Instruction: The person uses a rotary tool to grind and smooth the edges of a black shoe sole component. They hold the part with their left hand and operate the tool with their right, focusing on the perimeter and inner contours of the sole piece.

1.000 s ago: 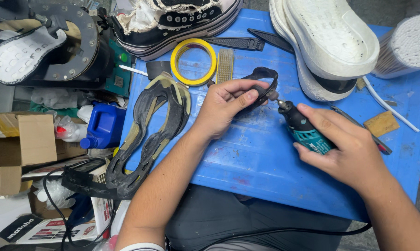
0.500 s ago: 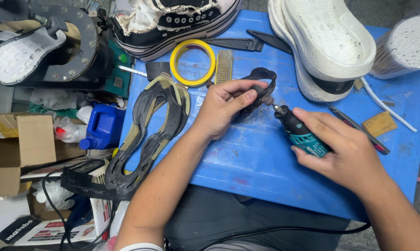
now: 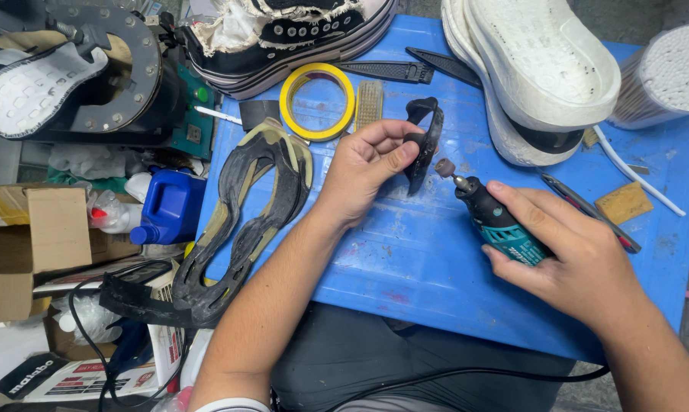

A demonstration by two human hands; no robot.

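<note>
My left hand (image 3: 363,172) pinches a curved black rubber sole piece (image 3: 424,137), holding it on edge above the blue table (image 3: 405,252). My right hand (image 3: 566,255) grips a small teal and black rotary tool (image 3: 493,221); its brownish sanding tip (image 3: 444,167) sits just right of the piece, a small gap apart. The tool's black cord (image 3: 466,374) runs across my lap.
A black and yellow outsole (image 3: 241,221) lies at the table's left edge. Behind are a yellow tape roll (image 3: 317,100), a small brush (image 3: 369,103), a black high-top sneaker (image 3: 283,34) and white soles (image 3: 539,72). Left of the table: blue bottle (image 3: 169,206), cardboard box (image 3: 32,244).
The sanding tip has come off the black piece, and my left hand has turned the piece up on edge. My right hand with the tool stays close by.
</note>
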